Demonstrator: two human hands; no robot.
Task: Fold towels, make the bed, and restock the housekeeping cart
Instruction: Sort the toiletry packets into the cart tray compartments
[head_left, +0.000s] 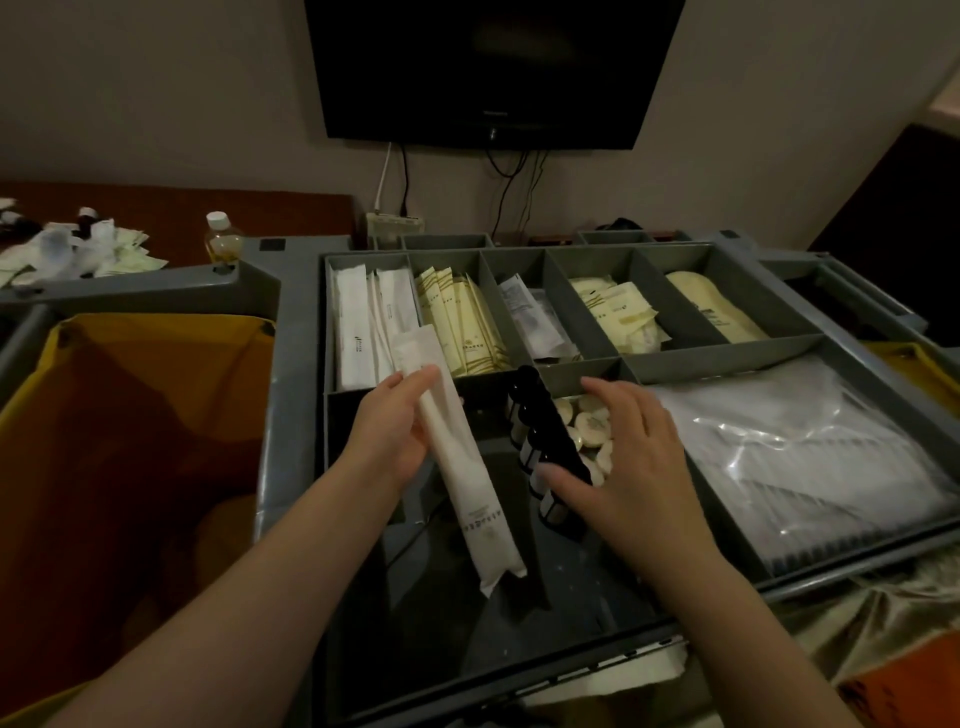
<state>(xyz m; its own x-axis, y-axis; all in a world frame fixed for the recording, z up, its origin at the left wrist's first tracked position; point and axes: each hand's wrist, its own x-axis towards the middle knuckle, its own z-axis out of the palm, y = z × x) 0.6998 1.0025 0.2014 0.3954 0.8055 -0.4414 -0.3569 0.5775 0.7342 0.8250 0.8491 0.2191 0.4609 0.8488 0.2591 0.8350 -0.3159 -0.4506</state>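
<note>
Housekeeping cart of grey plastic (291, 395) fills the middle of the head view, and its divided top tray is where the restocking is done. The left hand (387, 431), at the centre of the frame, has its fingers curled around the upper part of a long white paper-wrapped packet (467, 493). The packet is tilted, with its upper end toward the back-left compartment and its lower end over the dark front compartment. The right hand (628, 467), just right of centre, is relaxed with the fingers spread and grips nothing. Its thumb is at a row of small black bottles (540, 441); I cannot tell if it touches them. Pale round soap discs (587, 426) lie just beside the bottles.

In my judgement the packet can slip, because it is gripped only near one end, and it would then drop into the wrong compartment. The right hand and the packet's lower end are also near the bottle row and could push it over onto the soaps.

Counted:
- two hands
- one packet in hand
- about three similar white packets (358, 322) in the back-left compartment
- five compartments in the back row
- at least four bottles, with the hand hiding the rest
- about seven soap discs, partly covered
- one yellow cloth bag (130, 415) at the left of the frame
- one black television (493, 67) on the wall at the top
</note>
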